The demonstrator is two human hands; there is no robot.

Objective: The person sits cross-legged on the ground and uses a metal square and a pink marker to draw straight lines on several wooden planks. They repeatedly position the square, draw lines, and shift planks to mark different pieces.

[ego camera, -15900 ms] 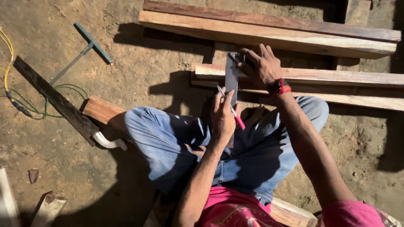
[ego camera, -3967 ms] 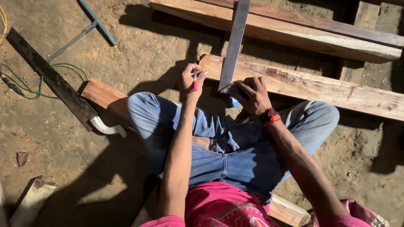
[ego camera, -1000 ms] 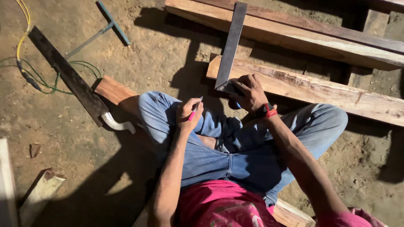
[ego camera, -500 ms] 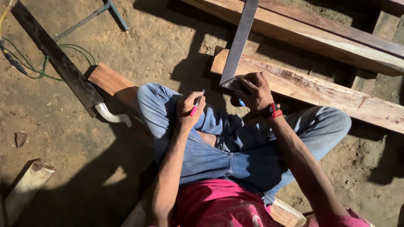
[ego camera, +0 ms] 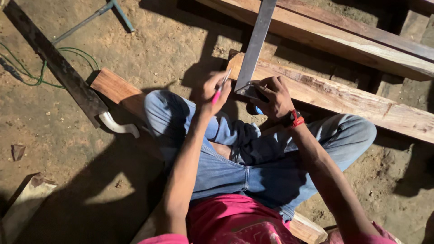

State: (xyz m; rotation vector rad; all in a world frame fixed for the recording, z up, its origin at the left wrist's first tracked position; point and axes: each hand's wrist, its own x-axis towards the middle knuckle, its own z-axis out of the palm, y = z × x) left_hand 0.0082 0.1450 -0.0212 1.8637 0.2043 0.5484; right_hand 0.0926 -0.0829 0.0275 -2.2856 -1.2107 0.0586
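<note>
My right hand (ego camera: 272, 96), with a red band at the wrist, presses the near end of a long grey metal ruler (ego camera: 255, 44) against the end of a wooden plank (ego camera: 348, 99). The ruler runs up and away across the planks. My left hand (ego camera: 214, 90) holds a pink pen (ego camera: 220, 88) with its tip close to the ruler's left edge at the plank's end. I sit on a low wooden board (ego camera: 118, 89) with my knees apart in blue jeans.
Two more long planks (ego camera: 352, 38) lie farther up. A dark saw blade with a white handle (ego camera: 68, 79) lies on the dirt at left, beside a green cord (ego camera: 43, 74) and a metal T-shaped tool (ego camera: 97, 16). Wood offcuts (ego camera: 25, 203) sit at lower left.
My left hand has lifted from my knee and brought the pink pen up to the ruler's edge. The right hand keeps the ruler on the plank.
</note>
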